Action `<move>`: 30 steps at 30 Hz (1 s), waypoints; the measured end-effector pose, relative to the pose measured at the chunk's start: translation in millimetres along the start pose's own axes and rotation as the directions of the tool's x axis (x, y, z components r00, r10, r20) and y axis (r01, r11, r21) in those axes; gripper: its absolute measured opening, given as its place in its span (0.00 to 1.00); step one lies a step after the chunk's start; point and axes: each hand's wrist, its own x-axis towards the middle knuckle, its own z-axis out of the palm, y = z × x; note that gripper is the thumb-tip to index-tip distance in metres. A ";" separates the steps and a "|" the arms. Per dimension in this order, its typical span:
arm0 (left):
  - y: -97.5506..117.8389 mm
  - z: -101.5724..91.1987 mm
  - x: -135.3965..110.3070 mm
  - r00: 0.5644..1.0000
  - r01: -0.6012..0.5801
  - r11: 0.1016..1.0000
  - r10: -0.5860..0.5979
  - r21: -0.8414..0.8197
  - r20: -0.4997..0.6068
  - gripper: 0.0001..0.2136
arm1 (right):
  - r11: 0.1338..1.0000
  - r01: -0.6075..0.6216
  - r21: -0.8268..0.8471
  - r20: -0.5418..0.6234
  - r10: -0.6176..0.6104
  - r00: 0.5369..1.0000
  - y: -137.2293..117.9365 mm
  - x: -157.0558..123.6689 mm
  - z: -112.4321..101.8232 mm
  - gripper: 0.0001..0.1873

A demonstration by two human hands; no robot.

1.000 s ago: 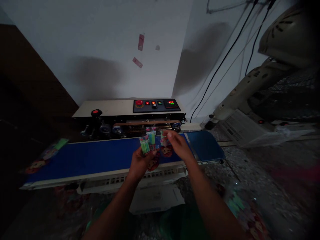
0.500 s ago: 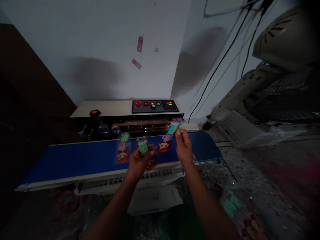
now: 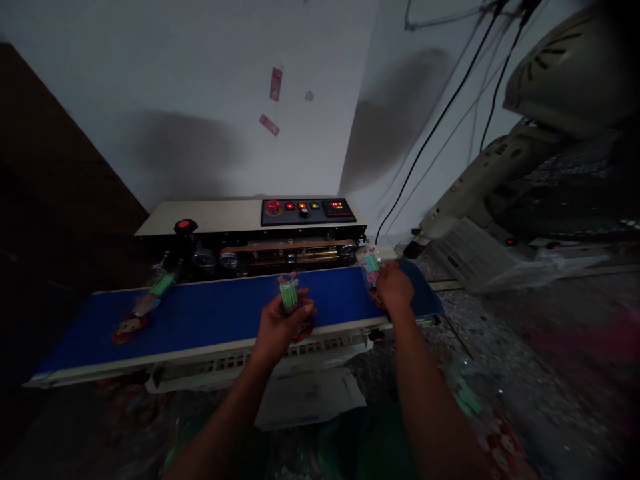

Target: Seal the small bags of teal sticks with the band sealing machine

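My left hand [image 3: 280,327] is closed round a small stack of clear printed packets [image 3: 289,295] with green sticks inside, held upright over the front edge of the blue conveyor belt [image 3: 220,313]. My right hand [image 3: 395,288] pinches another such packet [image 3: 371,263] at the belt's right end, near the mouth of the band sealer [image 3: 260,237]. A further packet [image 3: 147,307] lies on the belt far to the left.
The sealer's control panel [image 3: 307,210] shows lit red and green lights. Black cables [image 3: 440,120] hang down the white wall. A large pale machine [image 3: 540,153] stands at the right. More packets [image 3: 480,427] lie on the floor by my right arm.
My right hand carried a packet from beside my left hand to the belt's right end. An earlier packet rode the belt leftward to the far left. My left hand barely moved.
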 end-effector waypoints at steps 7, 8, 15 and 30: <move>5.6 2.4 -3.2 1.000 0.014 1.000 -0.014 0.019 0.016 0.19 | 0.972 0.220 0.083 -0.075 -0.214 0.974 -38.9 -14.5 3.9 0.16; 6.8 2.8 -3.3 1.000 0.009 1.000 -0.009 0.022 0.011 0.19 | 0.943 0.295 0.153 -0.126 -0.278 0.952 -43.1 -21.5 2.1 0.16; 5.4 3.5 -0.7 0.981 -0.189 0.977 0.193 0.097 -0.033 0.18 | 0.355 0.275 0.894 0.038 -0.670 0.742 -77.7 -99.9 3.6 0.16; 1.7 0.6 -1.3 0.974 -0.222 0.971 0.217 0.083 0.067 0.23 | 0.295 0.274 0.915 -0.186 -0.294 0.938 -40.7 -65.2 -22.3 0.17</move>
